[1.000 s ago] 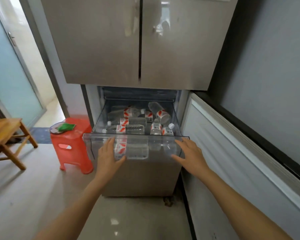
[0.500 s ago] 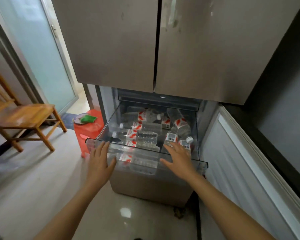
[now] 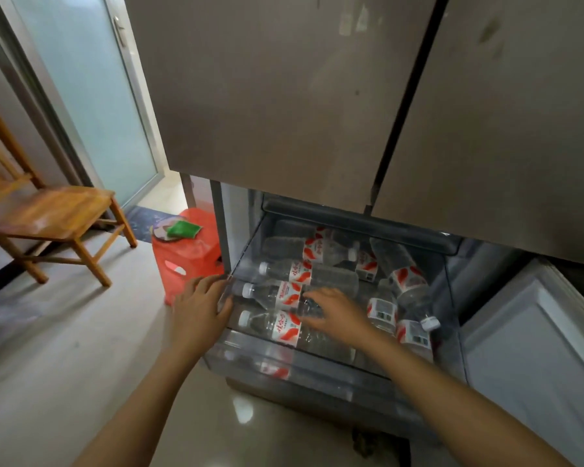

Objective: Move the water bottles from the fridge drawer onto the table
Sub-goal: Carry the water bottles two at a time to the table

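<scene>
The drawer point(image 3: 250, 352) of the fridge point(image 3: 284, 96) stands pulled out, and all the water bottles point(image 3: 402, 274) in view lie on their sides inside it. None has been lifted out. The table is not in view.

**Key relation.** The nearest bottle point(image 3: 280, 328) lies just behind the front wall of the drawer. Its long axis runs left to right, with the white cap toward the left wall. A second bottle point(image 3: 284, 294) lies parallel to it, one row further back, cap also to the left. The right hand point(image 3: 334, 315) is inside the drawer, over the base ends of these two bottles, and its fingers point(image 3: 312, 294) point left along the bottle axes rather than across them. In all likelihood a grasp calls for the hand to turn so that thumb and fingers straddle one bottle body.

**Hand pose.**
- Right hand: palm down, fingers extended and slightly spread, lying on or just above the two bottles; contact cannot be confirmed. Nothing is grasped.
- Left hand point(image 3: 201, 308): outside the drawer, palm down at its front left corner, fingers straight and released, tips at the left rim. It holds nothing.

The right hand is the nearer to the bottles.
</scene>
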